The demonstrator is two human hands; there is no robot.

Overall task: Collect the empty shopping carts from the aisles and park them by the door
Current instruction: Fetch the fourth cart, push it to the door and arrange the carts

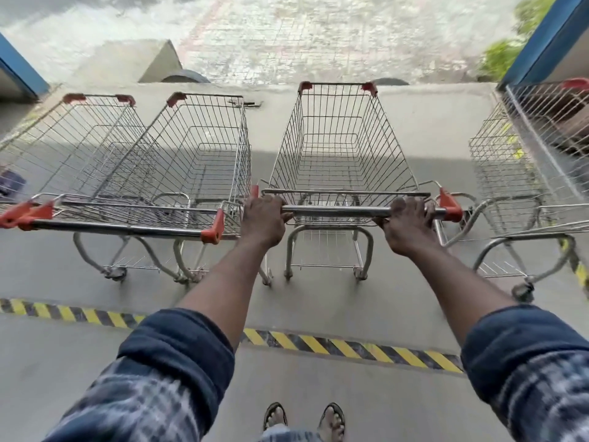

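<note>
An empty wire shopping cart (341, 145) with orange corner caps stands straight ahead of me on the concrete. My left hand (263, 218) grips the left end of its metal handle bar (338, 212). My right hand (406, 223) grips the right end, close to the orange end cap. Two more empty carts (197, 154) (79, 145) stand side by side to the left, facing the same way. Another cart (506, 173) stands at the right.
A yellow-and-black hazard strip (350, 344) crosses the floor between my feet and the carts. Beyond the carts the concrete ends at a wet paved yard (318, 36). Blue frame posts (548, 36) (19, 71) flank the opening. My sandalled feet show at the bottom.
</note>
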